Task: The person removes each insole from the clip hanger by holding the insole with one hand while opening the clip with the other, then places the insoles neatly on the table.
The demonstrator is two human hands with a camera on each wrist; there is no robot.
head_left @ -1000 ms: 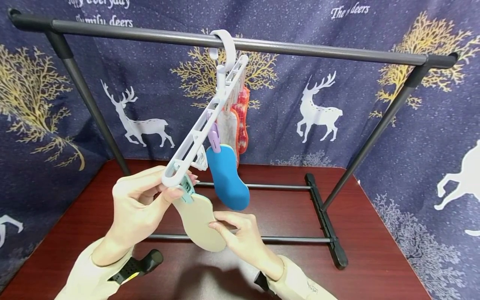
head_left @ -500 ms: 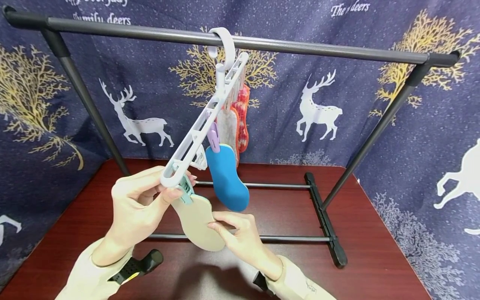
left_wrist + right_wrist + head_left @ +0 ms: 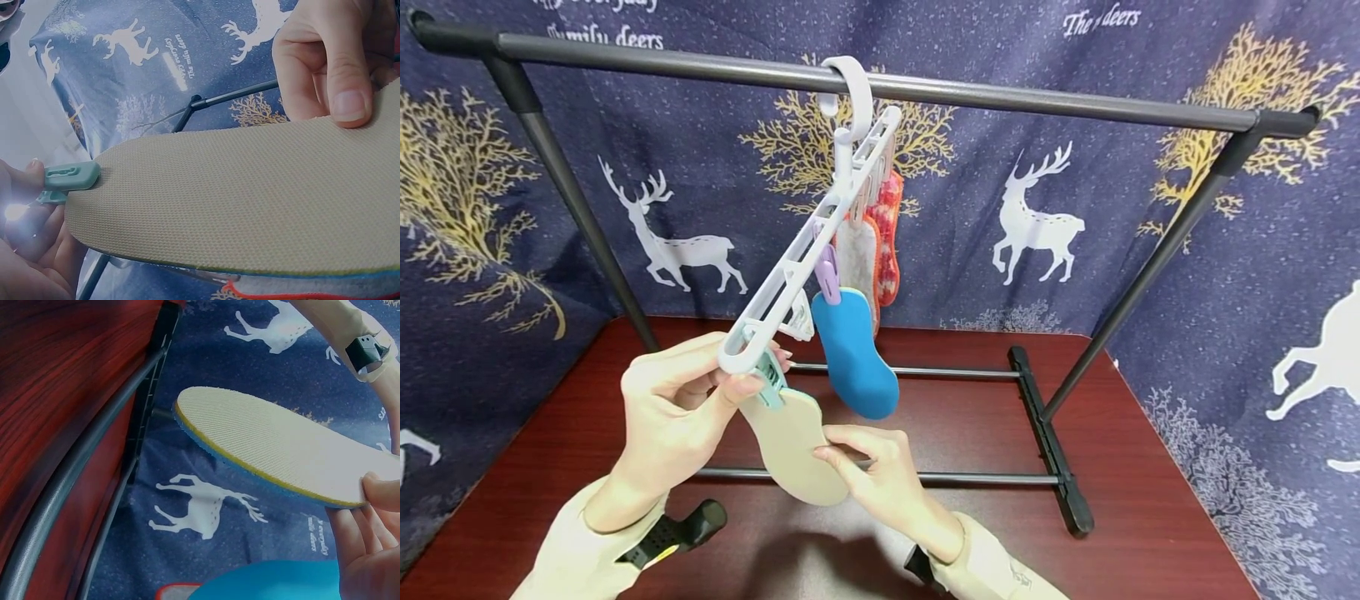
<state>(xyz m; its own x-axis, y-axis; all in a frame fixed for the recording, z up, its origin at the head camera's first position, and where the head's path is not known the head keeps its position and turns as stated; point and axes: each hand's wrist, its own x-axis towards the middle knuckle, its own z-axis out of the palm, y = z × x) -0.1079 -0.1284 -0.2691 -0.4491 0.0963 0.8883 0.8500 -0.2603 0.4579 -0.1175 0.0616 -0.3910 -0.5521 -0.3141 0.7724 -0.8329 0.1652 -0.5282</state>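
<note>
Insole (image 3: 792, 446) shifted slightly left, cream, fine-textured

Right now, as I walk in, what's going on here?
A person is working at a white hanger hooked over a dark rail. Their left hand pinches a green clip at the hanger's near end. Their right hand holds the edge of a cream insole, whose upper end is at that clip. Beyond it, a blue insole hangs from a purple clip, with a grey insole and a red insole farther back.
</note>
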